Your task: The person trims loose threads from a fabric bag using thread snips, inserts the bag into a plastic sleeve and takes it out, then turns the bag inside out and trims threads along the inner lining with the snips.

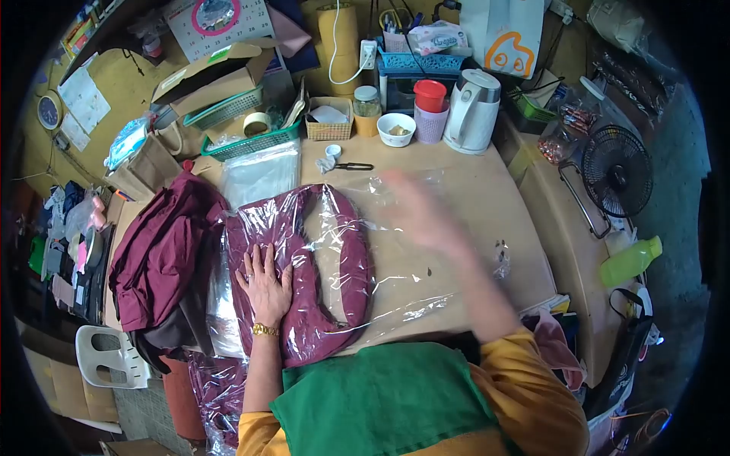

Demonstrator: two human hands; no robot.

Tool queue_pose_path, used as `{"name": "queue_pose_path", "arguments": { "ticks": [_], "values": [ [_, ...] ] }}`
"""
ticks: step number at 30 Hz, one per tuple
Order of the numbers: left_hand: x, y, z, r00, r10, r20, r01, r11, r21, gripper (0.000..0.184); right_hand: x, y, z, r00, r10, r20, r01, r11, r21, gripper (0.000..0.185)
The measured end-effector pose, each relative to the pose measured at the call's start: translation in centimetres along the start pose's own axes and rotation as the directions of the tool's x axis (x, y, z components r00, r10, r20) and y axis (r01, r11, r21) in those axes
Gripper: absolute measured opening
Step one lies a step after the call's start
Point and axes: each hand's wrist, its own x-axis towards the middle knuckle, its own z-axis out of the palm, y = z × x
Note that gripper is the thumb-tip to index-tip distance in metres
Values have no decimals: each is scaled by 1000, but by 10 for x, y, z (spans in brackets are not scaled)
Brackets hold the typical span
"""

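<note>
A maroon cloth item with a large loop, like a shoulder bag (355,262), lies flat inside a clear plastic bag (414,281) on the table. My left hand (266,285) rests on it through the plastic, fingers spread, with a gold watch at the wrist. Over the plastic bag's right part is my right hand (414,209), smeared by motion; its fingers cannot be made out. To the left is a heap of maroon cloth (167,243). A stack of clear plastic bags (262,175) lies partly beneath the bagged item.
Thread snips (353,166) lie beyond the bagged item. Along the back stand a green basket (251,143), a lidded jar (366,110), a white bowl (396,131) and an electric kettle (472,112). A black fan (617,171) and a green bottle (630,261) are at the right.
</note>
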Motion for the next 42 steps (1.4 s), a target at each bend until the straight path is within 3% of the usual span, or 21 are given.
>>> {"name": "queue_pose_path", "arguments": {
  "ticks": [1, 2, 3, 4, 6, 7, 8, 9, 10, 12, 13, 15, 17, 19, 23, 25, 28, 31, 35, 37, 42],
  "values": [
    [1, 0, 1, 1000, -10, -1, 10, 1000, 9, 61, 14, -20, 32, 972, -163, 170, 155, 986, 59, 54],
    [1, 0, 1, 1000, -16, -4, 16, 1000, 1, 61, 12, -27, 70, 954, -254, 159, 279, 946, -167, 57],
    [1, 2, 0, 1000, -14, -7, 14, 1000, -1, 61, 14, -24, 103, 949, -151, 276, 183, 979, -95, 57],
    [1, 2, -2, 1000, -27, 4, 27, 1000, 5, 61, 19, 24, 137, 913, -385, 132, 402, 800, -445, 60],
    [2, -1, -1, 999, -35, 23, 35, 999, 15, 64, 28, 57, 132, 955, -220, 199, 297, 715, -634, 61],
    [3, -2, -2, 999, -34, 21, 34, 999, 17, 64, 35, 64, 86, 910, 198, 363, 31, 843, -537, 58],
    [3, -1, -2, 999, -34, 32, 34, 999, 11, 64, 52, 138, 76, 909, 339, 244, -199, 865, -460, 54],
    [2, -2, -2, 998, -38, 45, 38, 999, 5, 64, 33, 185, 56, 933, 344, -104, -345, 778, -524, 52],
    [3, -7, -3, 997, -21, 75, 24, 999, -32, 65, 34, 156, -7, 730, 678, 90, -425, 553, -717, 54],
    [16, -19, -25, 987, -28, 156, 46, 992, -116, 56, -1, 169, -62, 806, 573, -151, -533, 591, -605, 56],
    [29, -28, -34, 979, -59, 198, 96, 979, -181, 52, -32, 229, -72, 858, 449, -247, -507, 816, -277, 58],
    [60, -50, -39, 978, -88, -189, 60, 987, -150, 46, -75, 159, -94, 789, 510, -342, -610, 714, -343, 61],
    [97, -78, -29, 967, -121, -224, 70, 972, -222, 48, -117, 123, -93, 627, 730, -274, -779, 598, -189, 62],
    [126, -89, -14, 972, -234, -32, 213, 925, -313, 64, -153, 133, -79, 727, 675, -121, -686, 710, -160, 49],
    [160, -91, 2, 931, -350, 106, 359, 930, -78, 66, -160, 83, -42, 909, 413, -54, -416, 908, -55, 19],
    [154, -80, -9, 954, -294, -53, 291, 955, -61, 55, -144, 79, -30, 808, 521, -275, -351, 801, 485, 8],
    [138, -72, 1, 947, -117, -299, 108, 993, -47, 45, -134, 84, -34, 873, 411, -261, -177, 767, 617, 12],
    [138, -84, 27, 974, 0, -227, 4, 1000, 20, 34, -135, 91, -51, 813, 565, -140, -374, 692, 618, 3],
    [141, -88, 34, 862, -96, -498, -122, 913, -388, 26, -160, 117, -60, 814, 563, -146, -521, 817, 247, 7],
    [140, -84, 11, 932, -312, -186, 67, 652, -756, 33, -171, 103, -77, 769, 590, -247, -416, 755, 506, 16],
    [156, -83, 0, 885, -396, -244, 115, 695, -710, 29, -210, 143, -86, 799, 529, -286, -475, 847, 238, 12]
  ]
}}
